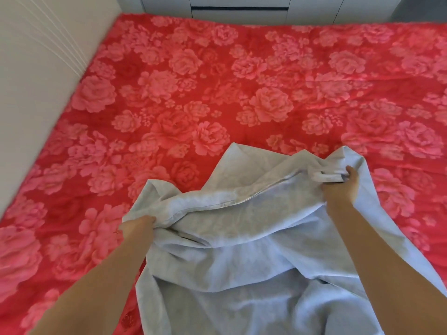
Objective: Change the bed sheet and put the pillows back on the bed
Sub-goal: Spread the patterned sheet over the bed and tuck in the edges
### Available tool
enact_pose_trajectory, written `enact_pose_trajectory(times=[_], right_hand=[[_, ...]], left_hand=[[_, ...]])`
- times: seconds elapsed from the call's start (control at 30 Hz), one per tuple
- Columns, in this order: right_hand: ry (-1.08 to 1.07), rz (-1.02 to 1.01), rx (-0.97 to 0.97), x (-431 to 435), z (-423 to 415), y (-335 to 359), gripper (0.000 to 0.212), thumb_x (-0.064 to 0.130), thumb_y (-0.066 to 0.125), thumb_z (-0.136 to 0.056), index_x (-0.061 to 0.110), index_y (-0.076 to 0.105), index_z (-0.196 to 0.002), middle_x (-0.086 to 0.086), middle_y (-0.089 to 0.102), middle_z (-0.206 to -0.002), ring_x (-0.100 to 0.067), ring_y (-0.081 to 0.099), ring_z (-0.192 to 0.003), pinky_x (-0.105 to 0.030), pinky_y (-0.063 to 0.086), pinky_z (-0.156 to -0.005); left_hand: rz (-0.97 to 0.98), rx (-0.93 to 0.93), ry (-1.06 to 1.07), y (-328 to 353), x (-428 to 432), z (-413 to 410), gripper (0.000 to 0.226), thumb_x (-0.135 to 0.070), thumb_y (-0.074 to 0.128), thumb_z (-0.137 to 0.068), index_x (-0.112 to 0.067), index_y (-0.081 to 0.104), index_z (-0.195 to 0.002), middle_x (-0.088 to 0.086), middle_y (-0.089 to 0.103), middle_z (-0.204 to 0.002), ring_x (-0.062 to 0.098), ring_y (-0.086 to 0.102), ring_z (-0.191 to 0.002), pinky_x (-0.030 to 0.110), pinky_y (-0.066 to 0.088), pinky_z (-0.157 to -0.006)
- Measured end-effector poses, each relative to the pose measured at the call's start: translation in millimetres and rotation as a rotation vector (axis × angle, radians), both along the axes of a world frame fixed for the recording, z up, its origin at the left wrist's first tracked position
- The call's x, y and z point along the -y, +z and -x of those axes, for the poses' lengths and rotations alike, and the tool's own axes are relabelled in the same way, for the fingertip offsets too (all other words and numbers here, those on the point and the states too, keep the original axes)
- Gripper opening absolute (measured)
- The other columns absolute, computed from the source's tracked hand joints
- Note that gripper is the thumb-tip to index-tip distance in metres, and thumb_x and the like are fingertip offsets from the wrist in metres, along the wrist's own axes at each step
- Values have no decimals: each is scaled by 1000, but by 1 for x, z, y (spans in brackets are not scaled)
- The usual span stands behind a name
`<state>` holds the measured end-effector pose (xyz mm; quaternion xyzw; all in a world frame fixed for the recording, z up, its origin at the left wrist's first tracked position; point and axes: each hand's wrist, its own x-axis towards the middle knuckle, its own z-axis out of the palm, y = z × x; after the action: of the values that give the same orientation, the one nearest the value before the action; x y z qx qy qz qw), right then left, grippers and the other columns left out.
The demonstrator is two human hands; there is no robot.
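Observation:
A pale blue-grey bed sheet point(242, 250) hangs bunched between my hands over the near part of the bed. My left hand point(137, 227) grips a gathered fold of it at the lower left. My right hand point(343, 187) grips its hemmed edge farther out on the right. The bed point(217, 93) is covered by a red spread with large pink roses, lying flat across the whole mattress. No pillow is in view.
A white padded headboard point(36, 81) runs along the bed's left side. White cabinet fronts point(242, 8) stand beyond the far edge of the bed. A strip of grey floor point(420, 8) shows at the top right.

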<state>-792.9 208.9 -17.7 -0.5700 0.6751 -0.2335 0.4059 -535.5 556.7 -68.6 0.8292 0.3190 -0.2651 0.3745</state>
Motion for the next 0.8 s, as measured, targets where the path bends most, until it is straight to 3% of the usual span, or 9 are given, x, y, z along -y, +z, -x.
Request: enact_pose_trajectory(times=[0.1, 0.2, 0.27, 0.33, 0.43, 0.53, 0.6, 0.7, 0.8], right_hand=[[232, 210, -61, -2, -3, 39, 48, 9, 56, -89, 23, 44, -134, 6, 51, -105, -13, 51, -95, -28, 43, -84], [444, 223, -50, -18, -3, 100, 54, 2, 57, -86, 14, 44, -137, 3, 53, -106, -16, 52, -97, -34, 47, -86], [594, 102, 15, -32, -2, 147, 54, -9, 58, -81, 10, 51, -131, -2, 57, -104, -20, 56, -94, -36, 52, -79], [711, -82, 125, -46, 1, 188, 53, -20, 56, -71, 6, 61, -117, -7, 62, -94, -21, 58, -84, -31, 51, -62], [803, -388, 284, -69, 10, 243, 45, -14, 58, -59, 5, 69, -98, -2, 66, -79, -15, 61, -75, -22, 50, -55], [720, -692, 531, -93, 28, 281, 42, -11, 43, -64, 8, 68, -91, -8, 67, -85, -20, 66, -79, -30, 56, -63], [623, -809, 633, -107, 42, 291, 42, -7, 45, -54, 7, 67, -87, -12, 66, -85, -24, 67, -75, -34, 57, -61], [488, -883, 641, -115, 54, 279, 50, -7, 54, -43, 3, 65, -91, -15, 65, -90, -28, 67, -77, -37, 58, -62], [207, -937, 557, -110, 49, 247, 33, -14, 43, -59, 6, 54, -82, -11, 54, -76, -24, 56, -66, -32, 56, -51]], left_hand=[[75, 213, -46, 49, 25, 2, 53, -1, 71, -74, 5, 50, -123, 18, 58, -110, 32, 60, -100, 36, 50, -77], [154, 313, -350, 107, 48, 6, 28, 3, 67, -74, -1, 58, -100, 11, 57, -86, 33, 60, -84, 38, 48, -69], [215, 346, -555, 151, 58, 16, 26, 4, 63, -76, -12, 55, -94, 5, 54, -80, 27, 55, -76, 36, 46, -63], [290, 349, -730, 188, 59, 24, 26, 4, 61, -78, -17, 54, -91, 5, 55, -80, 21, 53, -70, 30, 43, -57], [369, 324, -900, 242, 52, 36, 33, 0, 64, -79, -16, 59, -107, 11, 62, -94, 21, 57, -78, 33, 46, -65], [482, 138, -930, 286, 34, 45, 48, 2, 63, -81, -25, 55, -120, 5, 63, -109, 26, 60, -99, 42, 53, -80], [530, 9, -960, 305, 20, 52, 56, 10, 57, -82, -28, 51, -123, 5, 61, -113, 27, 59, -103, 38, 52, -75], [523, -95, -927, 306, 7, 57, 59, 18, 51, -80, -26, 51, -118, 6, 61, -111, 27, 60, -99, 36, 52, -68], [419, -152, -819, 286, 12, 56, 42, 22, 45, -77, -12, 58, -99, 9, 56, -91, 22, 53, -77, 29, 43, -59]])
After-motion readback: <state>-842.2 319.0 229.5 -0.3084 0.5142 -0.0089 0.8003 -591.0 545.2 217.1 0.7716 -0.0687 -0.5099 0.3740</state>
